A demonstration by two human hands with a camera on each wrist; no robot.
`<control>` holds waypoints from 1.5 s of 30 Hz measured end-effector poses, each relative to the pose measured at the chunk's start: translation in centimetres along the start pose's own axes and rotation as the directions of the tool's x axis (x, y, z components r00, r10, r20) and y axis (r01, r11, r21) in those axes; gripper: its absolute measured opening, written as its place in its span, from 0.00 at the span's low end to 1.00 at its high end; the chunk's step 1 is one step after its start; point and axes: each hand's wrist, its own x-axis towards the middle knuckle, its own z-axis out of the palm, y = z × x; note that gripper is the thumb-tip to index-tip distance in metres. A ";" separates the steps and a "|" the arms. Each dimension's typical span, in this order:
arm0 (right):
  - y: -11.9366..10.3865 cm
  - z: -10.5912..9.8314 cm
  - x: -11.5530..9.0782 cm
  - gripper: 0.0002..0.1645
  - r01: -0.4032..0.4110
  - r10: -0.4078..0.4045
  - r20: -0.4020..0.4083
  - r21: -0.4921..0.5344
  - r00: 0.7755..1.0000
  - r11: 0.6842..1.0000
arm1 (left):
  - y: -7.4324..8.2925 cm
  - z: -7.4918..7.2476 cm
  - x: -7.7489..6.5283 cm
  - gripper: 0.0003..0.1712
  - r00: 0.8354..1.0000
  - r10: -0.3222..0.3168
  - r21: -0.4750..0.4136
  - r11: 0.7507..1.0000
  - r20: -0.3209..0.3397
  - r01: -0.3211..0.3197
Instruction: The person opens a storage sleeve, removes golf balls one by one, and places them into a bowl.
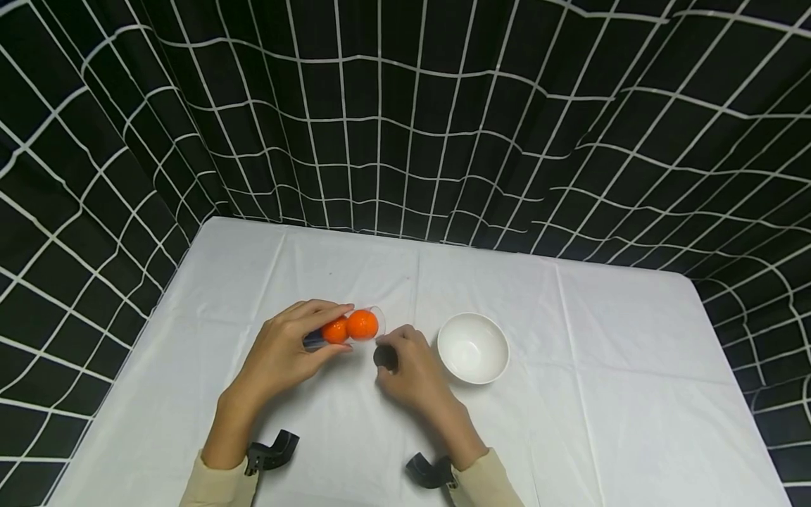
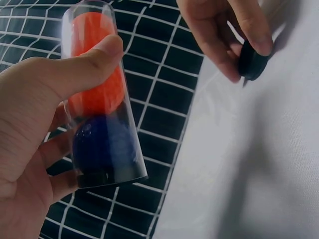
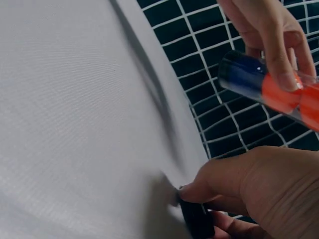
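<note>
My left hand (image 1: pixel 288 341) grips a clear tube (image 2: pixel 130 144), thumb on one side and fingers round the other. Inside it sit two orange balls (image 1: pixel 363 324) and a dark blue ball (image 2: pixel 104 144), the blue one at the black-based end. In the head view the tube lies tilted, its clear end pointing right toward my other hand. My right hand (image 1: pixel 415 370) pinches a round black cap (image 2: pixel 252 60) between thumb and fingers, apart from the tube and close over the white cloth.
A white bowl (image 1: pixel 473 349) stands on the white-clothed table (image 1: pixel 608 373), just right of my right hand. Black curtains with a white grid (image 1: pixel 405 120) hang behind the table and at both sides. Black wrist mounts (image 1: pixel 272 452) sit on both forearms.
</note>
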 end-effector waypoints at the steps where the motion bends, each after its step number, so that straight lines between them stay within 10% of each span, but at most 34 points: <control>1: 0.0 0.1 0.0 0.24 0.005 -0.005 -0.006 0.003 1.000 1.000 | 0.0 0.0 0.0 0.32 1.000 -0.004 0.003 1.000 0.002 0.004; 18: -1.4 -2.4 0.1 0.22 0.053 -0.040 -0.084 0.162 0.996 0.985 | -0.3 -0.3 -0.1 0.31 1.000 -0.001 0.037 0.999 0.015 0.000; 29: -2.7 -4.9 -0.2 0.19 0.184 -0.100 -0.184 0.526 0.978 0.830 | -0.3 -0.6 -0.2 0.32 1.000 0.004 0.069 0.998 0.019 -0.005; 45: -2.6 -4.3 0.0 0.23 0.117 -0.064 -0.103 0.661 0.993 0.741 | -0.2 -0.4 -0.1 0.29 0.996 0.084 0.182 0.980 -0.002 -0.082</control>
